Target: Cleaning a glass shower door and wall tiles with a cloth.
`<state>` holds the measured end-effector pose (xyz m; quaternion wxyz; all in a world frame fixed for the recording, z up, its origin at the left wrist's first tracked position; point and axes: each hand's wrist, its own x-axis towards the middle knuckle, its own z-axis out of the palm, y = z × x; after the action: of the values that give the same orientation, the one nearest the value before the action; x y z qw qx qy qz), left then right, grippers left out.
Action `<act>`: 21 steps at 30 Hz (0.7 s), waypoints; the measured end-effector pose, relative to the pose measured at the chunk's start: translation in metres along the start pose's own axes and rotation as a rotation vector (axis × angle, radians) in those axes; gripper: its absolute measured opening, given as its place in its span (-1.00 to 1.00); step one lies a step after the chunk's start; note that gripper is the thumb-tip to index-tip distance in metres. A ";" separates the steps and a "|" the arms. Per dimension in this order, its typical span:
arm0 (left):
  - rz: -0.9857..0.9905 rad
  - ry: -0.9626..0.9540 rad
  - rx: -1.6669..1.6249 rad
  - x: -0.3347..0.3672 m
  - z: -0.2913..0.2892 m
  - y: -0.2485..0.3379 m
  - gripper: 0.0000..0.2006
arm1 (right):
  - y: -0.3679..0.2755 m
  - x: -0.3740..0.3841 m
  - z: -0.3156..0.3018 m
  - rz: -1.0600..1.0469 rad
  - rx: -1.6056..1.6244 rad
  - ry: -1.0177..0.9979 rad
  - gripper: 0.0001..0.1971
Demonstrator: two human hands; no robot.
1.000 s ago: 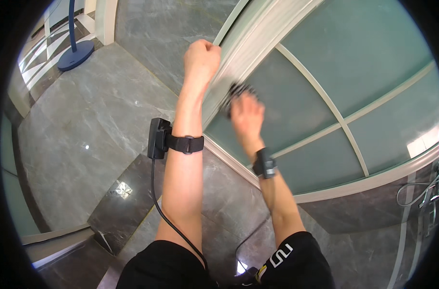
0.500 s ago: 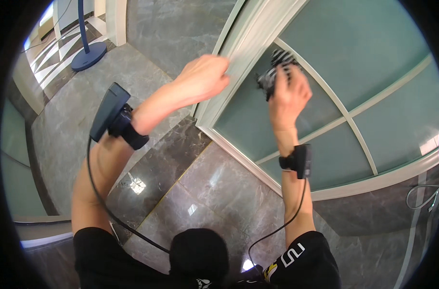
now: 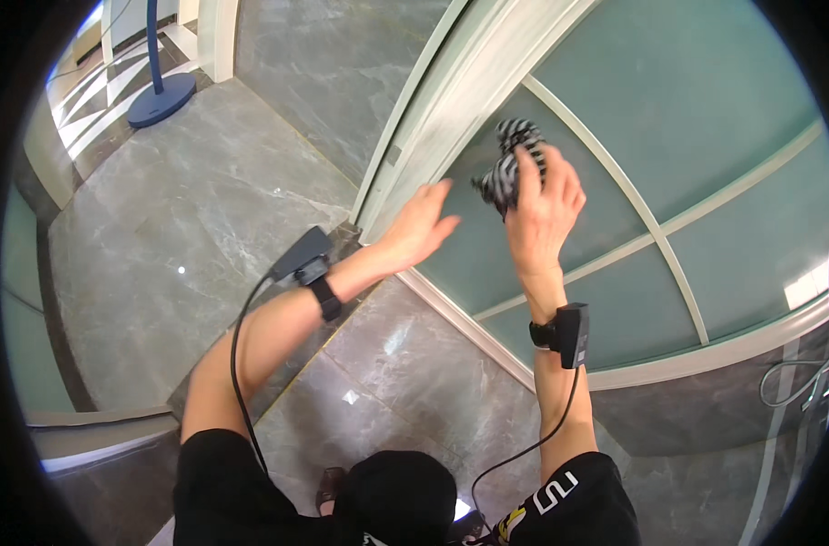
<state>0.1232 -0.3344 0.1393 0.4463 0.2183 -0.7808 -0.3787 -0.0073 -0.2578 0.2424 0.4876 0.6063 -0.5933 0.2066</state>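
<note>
A crumpled black-and-white striped cloth (image 3: pixel 503 182) is bunched in my right hand (image 3: pixel 546 205), gripped between the thumb and fingers. It is held at the frosted glass panel of a white-framed door (image 3: pixel 606 214); I cannot tell whether it presses on the pane. My left hand (image 3: pixel 418 229) holds nothing. Its fingers reach forward with the thumb apart, in front of the lower part of the door's white edge. Whether it touches the frame is unclear. A dark strapped device with a cable sits on each of my forearms.
Grey marble tiles (image 3: pixel 205 227) cover the floor, with a dark threshold strip beside the door. At the far left stands a blue round-based stand (image 3: pixel 162 102). Another greenish panel (image 3: pixel 41 309) lines the left side. Looped cables (image 3: pixel 797 380) hang at the right rim.
My left hand has come nearer to me and lower along the door edge, its curled fingers now stretched out. My right hand has shifted slightly nearer with the cloth still in it.
</note>
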 end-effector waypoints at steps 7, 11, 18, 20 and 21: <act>-0.253 0.105 -0.096 -0.040 0.089 -0.069 -0.74 | -0.040 -0.144 0.081 -0.174 0.066 -0.340 -0.77; -0.419 -0.043 -0.071 -0.086 0.091 -0.082 -0.78 | -0.061 -0.192 0.089 -0.076 0.309 -0.516 -0.74; 0.125 0.236 0.042 0.021 0.029 0.026 -0.83 | -0.025 -0.040 0.031 0.167 0.076 -0.021 -0.68; 0.059 0.229 0.118 0.023 0.039 0.014 -0.82 | -0.025 -0.056 0.050 0.056 -0.159 0.104 -0.66; 0.007 0.230 0.147 0.013 0.046 -0.005 -0.77 | -0.034 -0.070 0.061 0.032 -0.131 0.056 -0.66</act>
<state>0.0776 -0.3280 0.1278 0.5170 0.2896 -0.7508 -0.2917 -0.0106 -0.2788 0.1457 0.5391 0.5577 -0.6013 0.1918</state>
